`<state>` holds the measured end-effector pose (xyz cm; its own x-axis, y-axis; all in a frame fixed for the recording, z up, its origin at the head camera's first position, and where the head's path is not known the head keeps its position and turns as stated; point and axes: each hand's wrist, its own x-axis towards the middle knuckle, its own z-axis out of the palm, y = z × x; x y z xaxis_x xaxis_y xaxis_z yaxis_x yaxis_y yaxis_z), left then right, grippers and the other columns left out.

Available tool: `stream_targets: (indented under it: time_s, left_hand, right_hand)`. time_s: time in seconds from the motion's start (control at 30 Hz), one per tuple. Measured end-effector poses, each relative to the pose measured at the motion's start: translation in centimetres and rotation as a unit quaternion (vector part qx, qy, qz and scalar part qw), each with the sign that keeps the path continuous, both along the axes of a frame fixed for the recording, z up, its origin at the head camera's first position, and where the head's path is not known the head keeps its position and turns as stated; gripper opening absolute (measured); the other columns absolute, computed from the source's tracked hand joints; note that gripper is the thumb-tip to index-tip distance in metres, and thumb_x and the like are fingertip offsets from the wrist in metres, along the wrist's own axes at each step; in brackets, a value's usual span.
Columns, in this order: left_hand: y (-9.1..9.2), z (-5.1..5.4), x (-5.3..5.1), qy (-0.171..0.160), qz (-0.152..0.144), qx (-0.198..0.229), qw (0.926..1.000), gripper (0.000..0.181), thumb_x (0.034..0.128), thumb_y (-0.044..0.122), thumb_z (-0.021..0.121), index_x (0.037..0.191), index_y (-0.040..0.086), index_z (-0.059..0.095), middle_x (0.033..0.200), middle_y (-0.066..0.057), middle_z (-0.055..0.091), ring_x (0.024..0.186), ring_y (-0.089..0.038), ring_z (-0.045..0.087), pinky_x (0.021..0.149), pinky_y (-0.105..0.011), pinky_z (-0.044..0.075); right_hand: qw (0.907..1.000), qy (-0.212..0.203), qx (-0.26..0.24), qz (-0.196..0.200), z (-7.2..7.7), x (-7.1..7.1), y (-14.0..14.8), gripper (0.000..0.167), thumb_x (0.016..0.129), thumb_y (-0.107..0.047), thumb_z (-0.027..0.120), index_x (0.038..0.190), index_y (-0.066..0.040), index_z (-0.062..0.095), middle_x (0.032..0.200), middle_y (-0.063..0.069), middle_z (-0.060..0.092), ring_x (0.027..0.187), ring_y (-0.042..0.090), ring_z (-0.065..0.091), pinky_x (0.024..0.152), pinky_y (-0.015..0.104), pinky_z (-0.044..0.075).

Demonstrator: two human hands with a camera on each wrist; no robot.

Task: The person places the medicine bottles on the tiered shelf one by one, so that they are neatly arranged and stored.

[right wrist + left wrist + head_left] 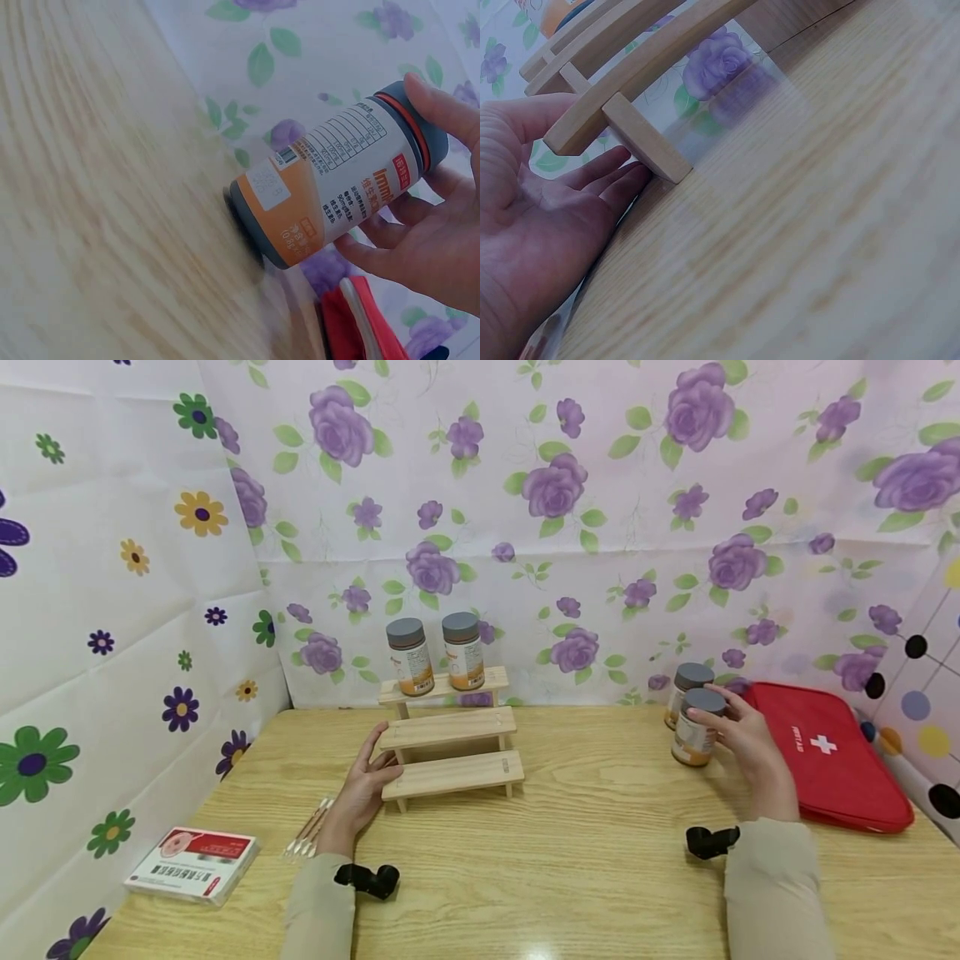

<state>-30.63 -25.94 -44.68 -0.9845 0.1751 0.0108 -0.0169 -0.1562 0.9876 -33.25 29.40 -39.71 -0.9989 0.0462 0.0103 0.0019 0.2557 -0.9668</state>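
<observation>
My left hand (358,793) holds the left end of a three-step wooden rack (450,774), its thumb at the lowest step. Close up in the left wrist view, some fingertips (634,176) reach behind the front leg. Two supplement bottles with grey lids, a left one (410,657) and a right one (463,652), stand on the top step. Over at the right, my right hand (752,743) grips a matching supplement bottle (693,731) near its lid. That bottle appears tilted in the right wrist view. Another such bottle (677,693) stands just behind it, partly hidden.
A red first-aid pouch (832,756) lies right of my right hand. Several cotton swabs (309,831) lie left of my left forearm, with a red and white box (193,864) farther left. Floral cloth (562,568) hangs behind the wooden table (570,860).
</observation>
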Motion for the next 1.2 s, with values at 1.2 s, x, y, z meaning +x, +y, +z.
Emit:
stream_targets:
  time_s: [1.2]
  left_hand:
    - [-0.1,-0.1,0.0,0.008,0.004,0.007,0.9999,0.08,0.096,-0.004,0.049,0.158,0.032,0.013,0.163,-0.023,0.004,0.152,-0.037,0.003,0.119,-0.061,-0.004]
  right_hand:
    - [0.9932,0.053,-0.1,0.025,4.6,0.2,-13.4,0.075,0.092,-0.032,0.068,0.155,-0.025,0.029,0.147,0.004,0.04,0.136,0.02,0.039,0.105,0.033,0.036]
